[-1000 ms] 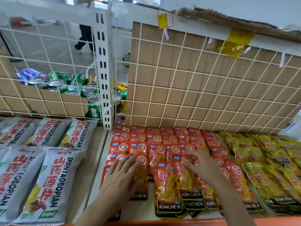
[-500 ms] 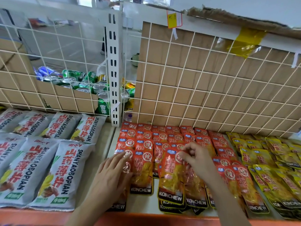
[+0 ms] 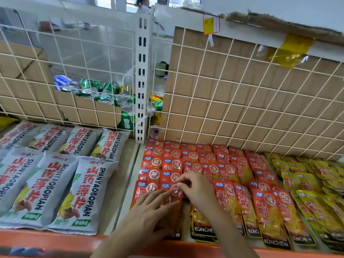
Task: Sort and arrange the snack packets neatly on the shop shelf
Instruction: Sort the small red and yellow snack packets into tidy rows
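Below and just right of the white upright post (image 3: 142, 81), the red packets (image 3: 229, 170) lie in overlapping rows. The left hand (image 3: 150, 207) rests flat on 1 front packet (image 3: 167, 189), fingers straight and together. The right hand (image 3: 197, 190) pinches the packet's top edge with curled fingers.

Left hand (image 3: 149, 207) rests flat on red packets (image 3: 210, 157); right hand (image 3: 197, 189) pinches one.

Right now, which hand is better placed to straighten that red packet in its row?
The right hand: it pinches the top edge of the red packet, so it can likely slide it into line. The left hand lies flat across it, better suited to steadying.
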